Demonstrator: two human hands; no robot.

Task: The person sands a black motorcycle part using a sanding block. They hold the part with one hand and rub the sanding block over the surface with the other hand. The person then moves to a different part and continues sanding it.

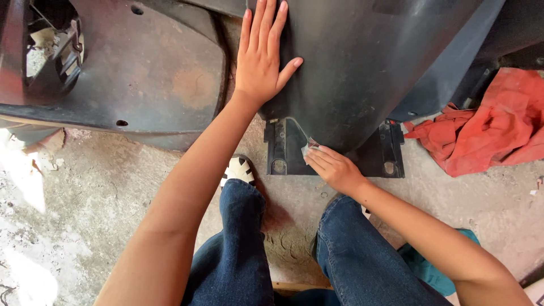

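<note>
**Mia:** What is on the far left of the big black panel (362, 62)?

**Sam:** A rusty dark metal part (147, 68) with a round hole. It lies on the grey floor (85, 192), just left of the panel and touching it.

**Mia:** And the left hand (262, 56)?

**Sam:** It lies flat on the panel's left edge. The fingers are spread and straight. It grips nothing; it just presses down.

**Mia:** What comes next?

**Sam:** Below the panel's lower edge you see a black-and-white shoe (239, 169) and blue jeans (238, 243).

**Mia:** Where is the right hand (334, 169)?

**Sam:** At the panel's bottom edge, between its two flat black tabs (277, 148). The fingers are pinched on a small grey sheet (309, 147), maybe sandpaper. The sheet touches the panel.

**Mia:** How much rubbing looks done?

**Sam:** I think not much. There is a thin pale line on the panel just above the sheet. The rest of the panel looks dull and dusty all over. So it seems only that bottom corner is being worked on. Most of the panel looks untouched, but I can't be sure.

**Mia:** And to the right?

**Sam:** A crumpled red cloth (493, 119) lies on the floor beside the panel's right side. A bit of teal cloth (430, 266) is under the right arm, well below the panel.
</note>
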